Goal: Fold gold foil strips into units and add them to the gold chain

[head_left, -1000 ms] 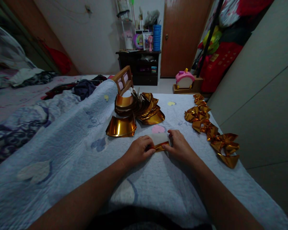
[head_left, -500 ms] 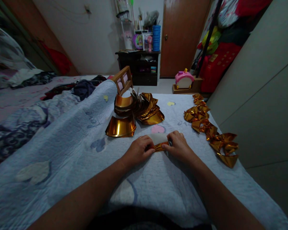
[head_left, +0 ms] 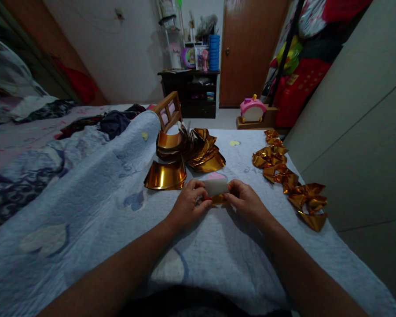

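Between my hands is a sheet of gold foil paper (head_left: 216, 187), its pale back facing me and a gold folded strip along its lower edge. My left hand (head_left: 192, 202) pinches the left end, thumb along the gold strip. At the other end, my right hand (head_left: 243, 199) is closed on the paper with thumb and fingers. Beyond my left hand lies a fanned stack of gold foil sheets (head_left: 166, 174), spreading into a larger heap (head_left: 206, 154). Folded gold foil pieces (head_left: 308, 202) form a row along the right side of the bed.
A pale blue quilt (head_left: 119, 246) with heart patterns covers the bed. Behind the foil heap stands a small wooden frame (head_left: 169, 110). Past the bed are a dark cabinet (head_left: 188, 94), a wooden door (head_left: 247, 53) and a pink toy (head_left: 252, 109). A pale panel (head_left: 359, 114) rises at the right.
More of the paper's pale back now stands up between my hands, and the gold strip looks flatter. My hands have shifted only slightly.
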The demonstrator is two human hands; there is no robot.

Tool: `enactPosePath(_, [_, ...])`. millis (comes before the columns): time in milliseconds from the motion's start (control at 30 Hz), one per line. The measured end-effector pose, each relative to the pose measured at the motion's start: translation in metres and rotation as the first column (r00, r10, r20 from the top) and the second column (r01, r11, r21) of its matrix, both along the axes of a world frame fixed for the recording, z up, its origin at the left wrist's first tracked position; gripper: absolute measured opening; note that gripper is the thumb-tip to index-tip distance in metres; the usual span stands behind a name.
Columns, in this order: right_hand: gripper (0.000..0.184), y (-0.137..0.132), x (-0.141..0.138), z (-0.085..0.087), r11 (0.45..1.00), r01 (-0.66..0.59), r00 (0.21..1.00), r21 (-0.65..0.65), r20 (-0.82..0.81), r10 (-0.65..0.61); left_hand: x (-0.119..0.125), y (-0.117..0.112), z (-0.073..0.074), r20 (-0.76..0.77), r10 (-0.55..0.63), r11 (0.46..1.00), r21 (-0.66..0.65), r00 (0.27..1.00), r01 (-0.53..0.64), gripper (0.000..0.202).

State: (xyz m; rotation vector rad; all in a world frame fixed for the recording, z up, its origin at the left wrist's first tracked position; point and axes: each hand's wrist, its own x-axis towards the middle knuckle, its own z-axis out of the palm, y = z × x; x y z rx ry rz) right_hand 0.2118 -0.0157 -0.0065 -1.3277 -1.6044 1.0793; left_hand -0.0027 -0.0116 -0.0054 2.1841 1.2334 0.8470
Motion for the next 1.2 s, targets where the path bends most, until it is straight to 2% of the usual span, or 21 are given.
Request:
enactPosePath(100, [0.011,-0.001,0.0,0.004,0.999,0.016,0.998,0.029,-0.057,-0.014,0.0,-0.001,0.0,0.051,0.07,0.997,-0.022,0.996,-0.069,0.006])
enactPosePath(233, [0.014,-0.002,0.0,0.008,0.996,0.03,0.996,0.081,-0.083,-0.023,0.0,0.0,0.002,0.17,0.105,0.991,-0.103,0.98,-0.088,0.008])
enactPosePath(333, [0.014,-0.003,0.0,0.01,0.994,0.03,0.994,0.109,-0.104,-0.018,0.0,0.002,0.001,0.293,0.114,0.974,-0.219,0.949,-0.05,0.014])
enactPosePath(433, [0.014,-0.003,-0.001,0.01,0.992,0.033,0.992,0.119,-0.122,-0.018,0.002,0.003,0.0,0.403,0.132,0.931,-0.364,0.906,0.026,0.019])
enactPosePath(533, [0.015,-0.003,-0.001,0.01,0.993,0.023,0.989,0.12,-0.145,-0.005,0.004,0.002,0.001,0.485,0.176,0.911,-0.411,0.857,0.046,0.021])
enactPosePath(667, [0.017,-0.003,-0.001,0.013,0.993,0.015,0.987,0.119,-0.161,0.004,0.006,0.0,0.004,0.512,0.213,0.891,-0.45,0.832,0.049,0.024])
enactPosePath(800, [0.018,-0.004,-0.001,0.016,0.992,0.035,0.989,0.122,-0.145,-0.017,0.006,0.0,0.004,0.504,0.239,0.846,-0.527,0.83,0.076,0.027])
enactPosePath(1067, [0.02,-0.003,-0.001,0.012,0.994,0.035,0.985,0.106,-0.17,-0.016,0.007,0.002,0.003,0.599,0.231,0.868,-0.483,0.767,0.115,0.028])
enactPosePath(1200, [0.02,-0.003,0.0,0.012,0.993,0.038,0.982,0.111,-0.191,-0.016,0.007,0.001,0.002,0.599,0.236,0.872,-0.478,0.765,0.105,0.027])
